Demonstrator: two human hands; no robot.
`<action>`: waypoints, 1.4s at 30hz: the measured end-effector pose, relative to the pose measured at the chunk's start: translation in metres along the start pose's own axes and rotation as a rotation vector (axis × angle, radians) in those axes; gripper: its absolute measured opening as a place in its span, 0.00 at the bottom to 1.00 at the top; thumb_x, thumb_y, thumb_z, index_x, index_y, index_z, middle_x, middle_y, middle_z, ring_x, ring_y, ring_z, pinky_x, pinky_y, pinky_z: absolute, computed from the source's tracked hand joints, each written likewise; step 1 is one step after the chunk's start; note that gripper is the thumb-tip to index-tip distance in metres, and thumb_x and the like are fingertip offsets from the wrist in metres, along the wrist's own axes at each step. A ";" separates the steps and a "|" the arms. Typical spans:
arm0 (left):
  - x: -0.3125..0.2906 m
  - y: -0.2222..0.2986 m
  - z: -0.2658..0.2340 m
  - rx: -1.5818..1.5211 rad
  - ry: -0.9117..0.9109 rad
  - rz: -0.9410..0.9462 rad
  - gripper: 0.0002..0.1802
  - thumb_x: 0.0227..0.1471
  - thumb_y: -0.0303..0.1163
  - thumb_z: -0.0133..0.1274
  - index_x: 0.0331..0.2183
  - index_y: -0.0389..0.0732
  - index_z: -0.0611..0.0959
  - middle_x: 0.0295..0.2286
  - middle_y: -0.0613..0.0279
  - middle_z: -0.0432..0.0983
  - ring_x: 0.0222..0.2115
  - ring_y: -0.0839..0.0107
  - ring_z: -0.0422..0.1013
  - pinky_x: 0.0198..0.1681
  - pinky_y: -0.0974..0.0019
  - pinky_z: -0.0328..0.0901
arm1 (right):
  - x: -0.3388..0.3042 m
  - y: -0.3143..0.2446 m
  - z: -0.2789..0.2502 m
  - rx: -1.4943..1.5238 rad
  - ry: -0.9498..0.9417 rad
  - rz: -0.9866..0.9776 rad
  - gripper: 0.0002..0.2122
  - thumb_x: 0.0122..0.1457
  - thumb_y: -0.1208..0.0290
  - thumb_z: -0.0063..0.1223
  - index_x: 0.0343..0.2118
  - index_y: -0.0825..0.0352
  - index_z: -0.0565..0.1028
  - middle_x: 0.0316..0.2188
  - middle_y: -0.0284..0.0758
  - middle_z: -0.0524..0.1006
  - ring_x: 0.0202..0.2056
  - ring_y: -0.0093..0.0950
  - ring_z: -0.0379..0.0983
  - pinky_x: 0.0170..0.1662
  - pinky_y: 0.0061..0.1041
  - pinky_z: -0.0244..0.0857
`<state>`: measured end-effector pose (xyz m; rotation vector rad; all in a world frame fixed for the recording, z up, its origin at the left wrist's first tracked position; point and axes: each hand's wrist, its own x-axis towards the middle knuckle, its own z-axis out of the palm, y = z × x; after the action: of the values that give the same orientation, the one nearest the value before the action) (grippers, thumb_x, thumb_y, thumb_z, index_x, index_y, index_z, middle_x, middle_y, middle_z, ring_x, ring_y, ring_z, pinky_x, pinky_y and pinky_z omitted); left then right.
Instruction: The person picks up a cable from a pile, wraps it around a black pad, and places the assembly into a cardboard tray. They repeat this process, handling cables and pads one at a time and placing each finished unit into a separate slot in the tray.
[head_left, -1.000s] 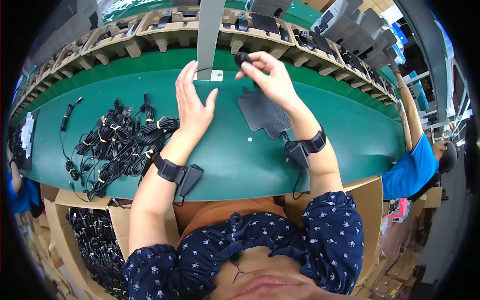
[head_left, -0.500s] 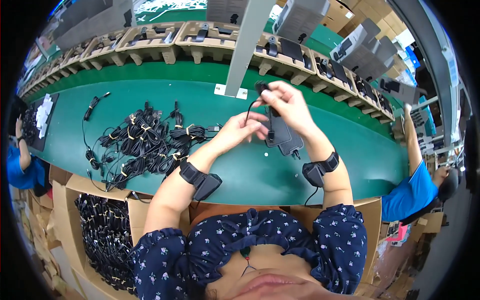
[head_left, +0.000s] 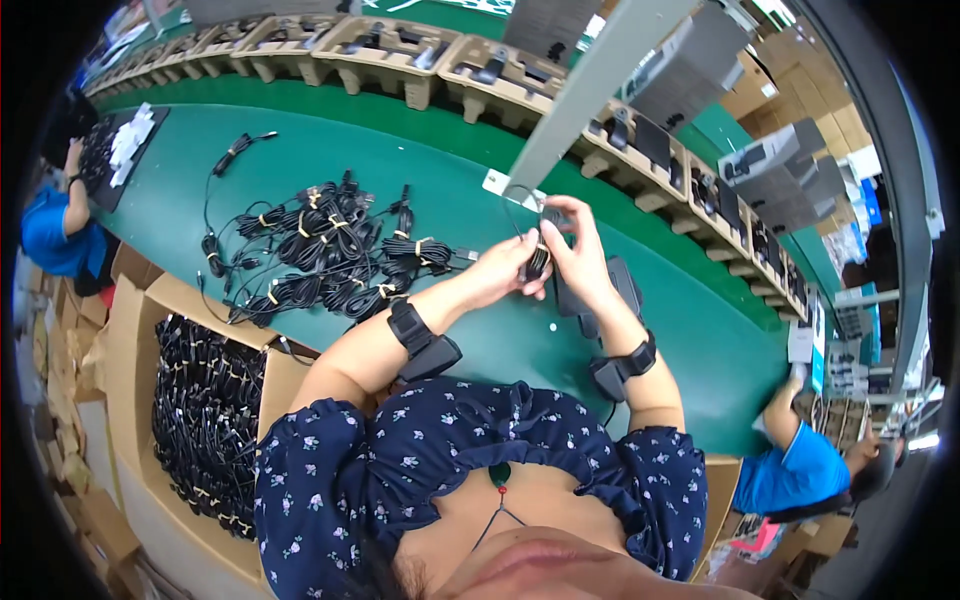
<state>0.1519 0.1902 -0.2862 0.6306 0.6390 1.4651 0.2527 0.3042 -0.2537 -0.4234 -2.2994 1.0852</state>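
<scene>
A: What has changed since half a second ago?

B: The thin black cable with its coiled loop [head_left: 537, 235] has been gathered closer. The left hand [head_left: 500, 272] and the right hand [head_left: 577, 255] are now brought together over the green work table [head_left: 470, 345], both closed on the cable, where before the hands were held a little more apart. The flat dark grey adapter block [head_left: 612, 290] is seen under the right hand, on the table.

A: What is meant by that for the work?

B: It is judged that the cable is being wound into a bundle.

A: And the containers?

B: The brown cardboard box [head_left: 140, 310] at the left is filled with many black bundled cables [head_left: 205, 420]. A pile of tied black cables [head_left: 320, 250] is laid on the table beside it. The beige moulded trays [head_left: 400, 45] behind hold dark parts, which cannot be told exactly.
</scene>
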 end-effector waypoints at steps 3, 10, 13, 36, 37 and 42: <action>-0.005 0.005 -0.008 0.138 0.068 -0.076 0.20 0.57 0.50 0.34 0.31 0.43 0.68 0.17 0.69 0.60 0.13 0.82 0.52 0.22 0.75 0.58 | 0.008 -0.032 -0.007 -0.520 0.070 -0.496 0.24 0.48 0.72 0.52 0.50 0.63 0.62 0.51 0.43 0.62 0.55 0.39 0.55 0.57 0.41 0.46; -0.008 0.009 -0.013 0.358 -0.025 -0.201 0.17 0.57 0.44 0.36 0.28 0.41 0.70 0.15 0.69 0.63 0.11 0.82 0.54 0.14 0.76 0.52 | -0.018 -0.041 -0.023 -0.734 -0.458 -0.436 0.25 0.49 0.58 0.50 0.51 0.61 0.63 0.31 0.37 0.71 0.36 0.32 0.68 0.47 0.34 0.59; -0.003 0.005 -0.013 0.335 -0.124 -0.234 0.16 0.57 0.43 0.37 0.34 0.39 0.69 0.21 0.64 0.69 0.14 0.80 0.62 0.18 0.78 0.60 | -0.027 -0.034 -0.031 -0.739 -0.438 -0.362 0.23 0.50 0.58 0.50 0.49 0.61 0.65 0.23 0.36 0.71 0.27 0.32 0.69 0.31 0.29 0.63; 0.012 -0.032 -0.040 0.450 0.265 0.177 0.11 0.54 0.31 0.42 0.37 0.35 0.67 0.28 0.56 0.70 0.22 0.72 0.71 0.26 0.70 0.68 | 0.201 0.065 -0.092 -1.356 -0.091 0.093 0.13 0.53 0.61 0.44 0.26 0.66 0.75 0.28 0.42 0.76 0.33 0.36 0.74 0.35 0.34 0.68; 0.012 -0.033 -0.040 0.450 0.259 0.174 0.10 0.54 0.31 0.43 0.36 0.35 0.67 0.28 0.56 0.70 0.22 0.72 0.71 0.26 0.70 0.68 | 0.204 0.072 -0.086 -1.324 -0.068 0.155 0.16 0.54 0.58 0.43 0.30 0.68 0.71 0.30 0.43 0.76 0.35 0.38 0.74 0.37 0.35 0.67; 0.015 -0.032 -0.029 0.446 0.263 0.146 0.10 0.53 0.29 0.43 0.37 0.35 0.68 0.28 0.59 0.68 0.22 0.73 0.72 0.25 0.72 0.68 | 0.222 0.127 -0.069 -1.032 0.099 0.282 0.19 0.55 0.62 0.34 0.40 0.76 0.64 0.34 0.52 0.73 0.38 0.44 0.72 0.42 0.38 0.65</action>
<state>0.1534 0.2046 -0.3296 0.8476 1.1647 1.5661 0.1237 0.5350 -0.2395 -1.1689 -2.5904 -0.1262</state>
